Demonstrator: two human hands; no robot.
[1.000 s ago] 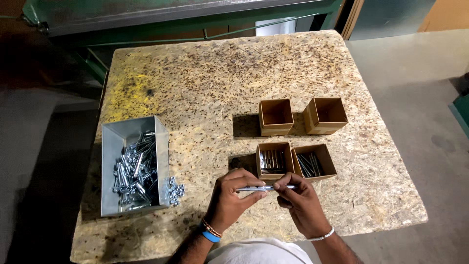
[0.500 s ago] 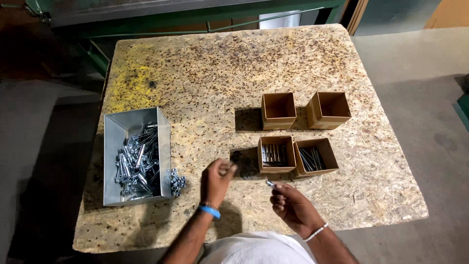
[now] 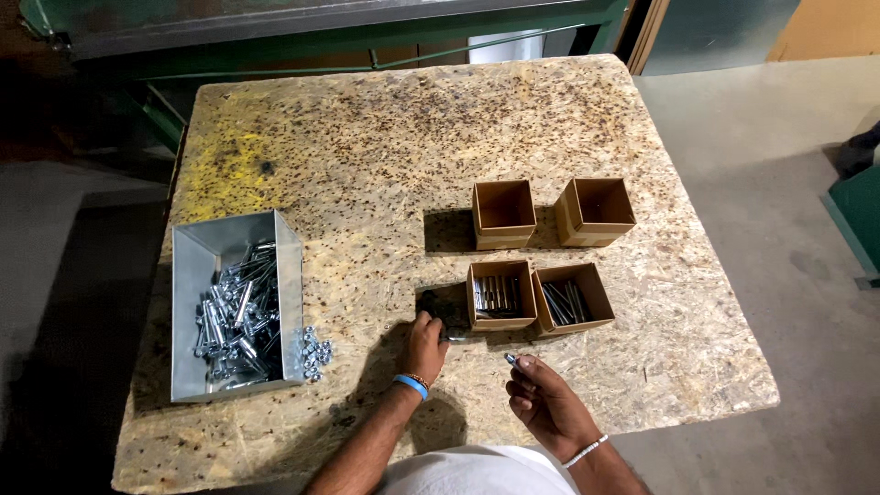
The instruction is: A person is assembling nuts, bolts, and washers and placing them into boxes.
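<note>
A worn chipboard table (image 3: 385, 137) carries a grey metal bin (image 3: 188, 302) of bolts by its left edge and four brown boxes (image 3: 502, 213) toward the right, kinds kept apart; loose nuts (image 3: 314, 348) lie beside the bin. The left hand (image 3: 423, 344) rests at the near-left box (image 3: 500, 295), fingers curled on a slim bright part (image 3: 456, 338); the right hand (image 3: 541, 399), half open near the front edge, pinches a small metal piece (image 3: 511, 358).

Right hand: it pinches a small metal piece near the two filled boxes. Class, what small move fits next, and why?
Probably carry the right hand forward and drop its small metal piece into the near right box, which already holds similar dark metal pieces and lies closest.
</note>
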